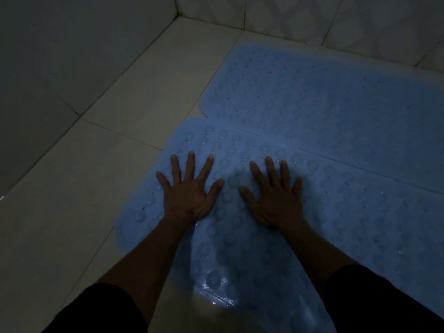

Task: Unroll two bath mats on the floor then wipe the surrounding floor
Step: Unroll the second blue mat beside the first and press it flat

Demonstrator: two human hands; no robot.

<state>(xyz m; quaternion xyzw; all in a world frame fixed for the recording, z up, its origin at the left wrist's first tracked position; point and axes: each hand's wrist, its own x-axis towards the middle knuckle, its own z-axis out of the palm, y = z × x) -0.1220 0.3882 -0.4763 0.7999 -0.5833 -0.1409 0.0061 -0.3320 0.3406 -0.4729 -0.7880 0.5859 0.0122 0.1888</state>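
Two light blue rubber bath mats lie flat on the white tiled floor. The far mat point(324, 92) has small holes and reaches toward the wall. The near mat point(348, 224) shows round suction cups and overlaps the far mat's near edge. My left hand point(188, 191) presses flat on the near mat's left part, fingers spread and straight. My right hand point(275, 195) presses flat on the same mat just to the right, fingers spread too. The mat's near end curls up slightly and glistens between my forearms.
White floor tiles point(96, 176) stretch to the left of the mats. A tiled wall point(60, 44) rises at the left and another wall point(312, 13) at the back, meeting in a corner. The room is dim.
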